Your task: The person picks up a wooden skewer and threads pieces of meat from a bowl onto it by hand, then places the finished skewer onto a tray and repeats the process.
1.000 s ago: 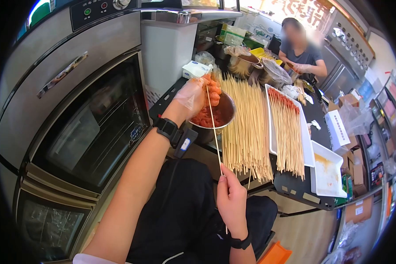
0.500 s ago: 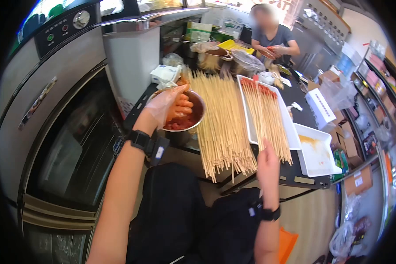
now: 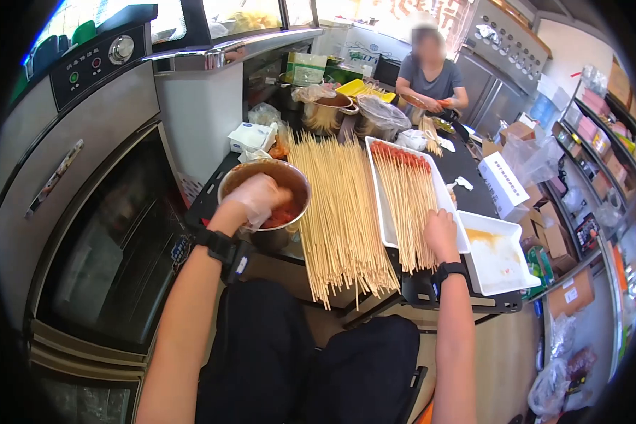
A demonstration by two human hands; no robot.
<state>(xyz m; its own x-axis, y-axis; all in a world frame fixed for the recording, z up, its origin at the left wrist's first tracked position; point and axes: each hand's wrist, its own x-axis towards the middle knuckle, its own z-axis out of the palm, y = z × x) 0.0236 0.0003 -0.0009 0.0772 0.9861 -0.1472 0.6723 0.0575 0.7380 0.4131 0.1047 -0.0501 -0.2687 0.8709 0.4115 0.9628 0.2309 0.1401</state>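
My left hand (image 3: 260,196), in a clear plastic glove, reaches into a metal pot (image 3: 301,185) of red meat pieces; its fingers are blurred. My bare right hand (image 3: 440,232) rests at the right edge of the skewers with red meat (image 3: 406,191), over the white tray (image 3: 374,205); whether its fingers grip a stick is not clear. Those skewers lie side by side, meat ends at the far side. Between the pot and the tray spreads a big pile of bare wooden sticks (image 3: 343,219).
A second white tray (image 3: 498,279) with yellowish liquid sits at the right. Across the black table (image 3: 466,166) a person (image 3: 431,78) in gloves works beside large pots (image 3: 325,116). A tissue pack (image 3: 251,136) lies behind the pot. Shelves and boxes stand right.
My left hand has gone down into the pot from above its rim. My right hand has moved up from the near ends of the skewers to the tray's right side. The view has shifted slightly.
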